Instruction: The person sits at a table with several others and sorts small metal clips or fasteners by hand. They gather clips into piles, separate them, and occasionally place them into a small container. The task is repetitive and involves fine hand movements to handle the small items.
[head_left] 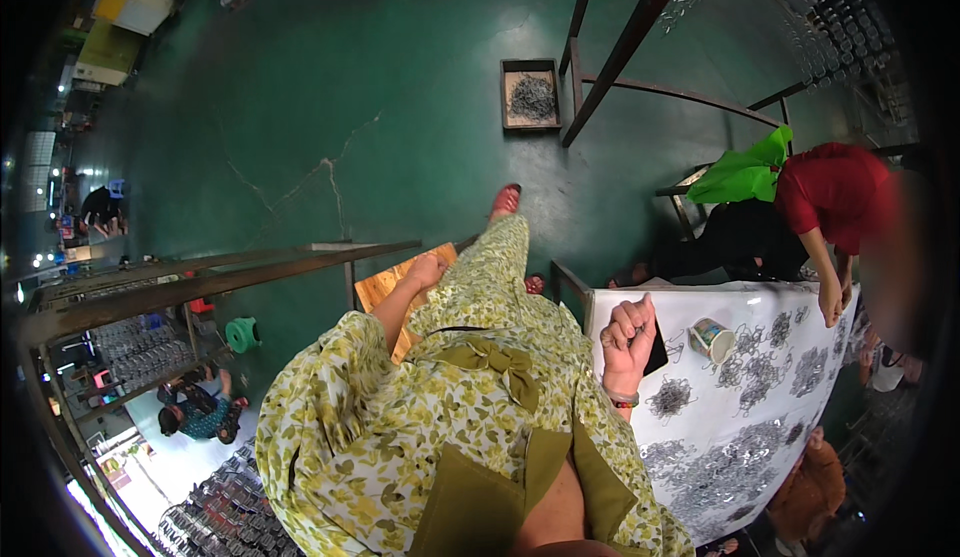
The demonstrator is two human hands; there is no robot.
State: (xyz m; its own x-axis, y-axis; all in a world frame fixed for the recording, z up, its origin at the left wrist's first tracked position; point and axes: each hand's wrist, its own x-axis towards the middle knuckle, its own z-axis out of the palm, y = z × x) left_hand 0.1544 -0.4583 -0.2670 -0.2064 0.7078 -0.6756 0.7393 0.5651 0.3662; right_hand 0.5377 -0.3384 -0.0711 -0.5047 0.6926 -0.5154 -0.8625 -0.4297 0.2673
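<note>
Right hand (628,342) fisted on white table (700,427); left hand (425,270) gripping wooden stool (385,287).

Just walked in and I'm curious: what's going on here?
A person in a green floral dress stands beside a white table strewn with piles of small metal wire pieces. Their right hand rests curled at the table's edge; their left hand touches a wooden stool. A co-worker in red leans over the table.
</note>
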